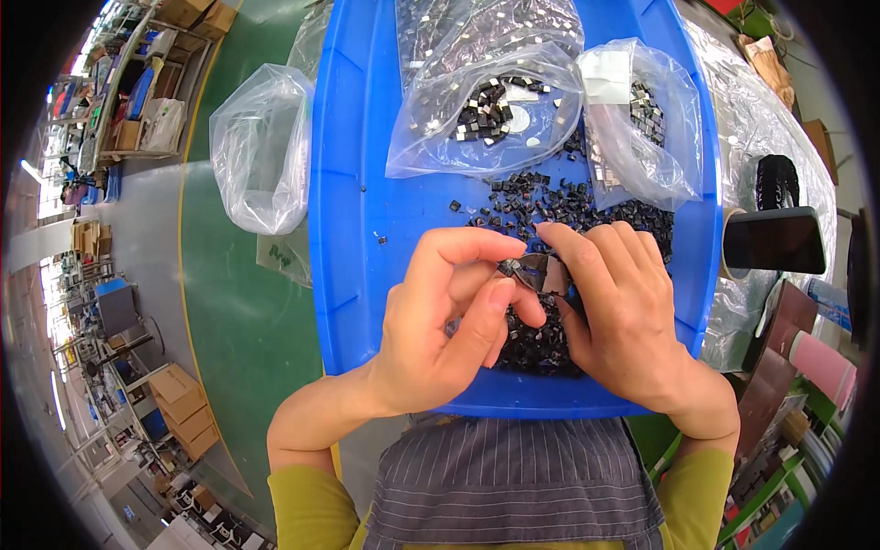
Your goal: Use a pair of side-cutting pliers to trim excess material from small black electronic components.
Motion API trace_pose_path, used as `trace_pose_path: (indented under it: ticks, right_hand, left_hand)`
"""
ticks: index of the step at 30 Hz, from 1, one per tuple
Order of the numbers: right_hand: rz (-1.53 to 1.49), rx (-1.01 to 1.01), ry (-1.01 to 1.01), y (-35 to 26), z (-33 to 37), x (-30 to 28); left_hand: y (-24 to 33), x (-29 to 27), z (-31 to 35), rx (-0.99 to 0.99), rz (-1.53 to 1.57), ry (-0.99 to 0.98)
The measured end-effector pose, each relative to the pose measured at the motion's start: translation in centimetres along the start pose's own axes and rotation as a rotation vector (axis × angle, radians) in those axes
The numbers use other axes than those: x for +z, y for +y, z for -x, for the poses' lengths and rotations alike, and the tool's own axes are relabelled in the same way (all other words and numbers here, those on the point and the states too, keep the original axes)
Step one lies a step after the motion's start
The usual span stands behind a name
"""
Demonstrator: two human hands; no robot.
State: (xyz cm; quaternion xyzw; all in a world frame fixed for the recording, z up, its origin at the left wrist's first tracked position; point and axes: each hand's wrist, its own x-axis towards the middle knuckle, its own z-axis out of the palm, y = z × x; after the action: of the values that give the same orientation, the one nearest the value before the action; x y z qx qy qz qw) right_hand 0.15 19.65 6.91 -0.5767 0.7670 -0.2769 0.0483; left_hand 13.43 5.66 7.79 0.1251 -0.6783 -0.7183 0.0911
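Note:
My left hand [449, 321] and my right hand [623, 312] are close together over the near part of a blue tray [353, 321]. Between their fingertips is a small dark, shiny piece [547, 275] with a flat brownish face. My right fingers and thumb close around its right side. On the other side, my left fingers are curled in, and whatever they grip is too small to make out. Many small black parts [536, 353] lie heaped below my hands. More loose black parts [536, 197] are scattered just beyond them.
Clear plastic bags [486, 119] of black and silver parts lie in the tray's far half, another bag [642, 128] to their right. Left of the tray is a crumpled clear bag [261, 147]. A phone [775, 240] stands at the right beside a tape roll [733, 243].

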Motion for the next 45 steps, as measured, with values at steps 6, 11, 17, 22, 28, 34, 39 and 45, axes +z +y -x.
trace_pose_path:
  ticks: [6, 11, 17, 22, 28, 34, 39, 45]
  right_hand:
    - [-0.013, 0.039, -0.070, -0.1, 0.4, -0.1]
    - [0.001, 0.051, -0.069, -0.3, 0.4, 0.1]
    - [0.018, 0.051, -0.072, -0.3, 0.5, 0.1]
    - [-0.013, 0.036, -0.090, -0.3, 0.5, 0.1]
    - [-0.212, 0.078, -0.144, -0.5, 0.6, 0.1]
    - [-0.694, 0.281, -0.474, -0.5, -0.2, -1.2]
    - [-0.915, 0.373, -0.632, -0.3, -1.1, -2.2]
    - [-1.096, 0.441, -0.760, 0.2, -1.1, -2.2]
  left_hand:
    - [-0.3, 0.0, 0.1, 0.039, -0.052, -0.028]
    - [-0.8, 0.0, 0.2, 0.081, -0.049, -0.044]
    - [-1.3, 0.2, 0.0, 0.169, -0.125, -0.031]
    - [-1.4, 0.2, 0.2, 0.160, -0.066, 0.016]
    - [-0.9, -0.2, -0.1, 0.165, -0.138, -0.003]
    - [0.3, -0.1, 0.0, -0.077, 0.052, 0.026]
    - [0.7, -0.7, 0.0, -0.168, 0.250, -0.007]
    - [0.9, -0.9, 0.0, -0.198, 0.285, -0.023]
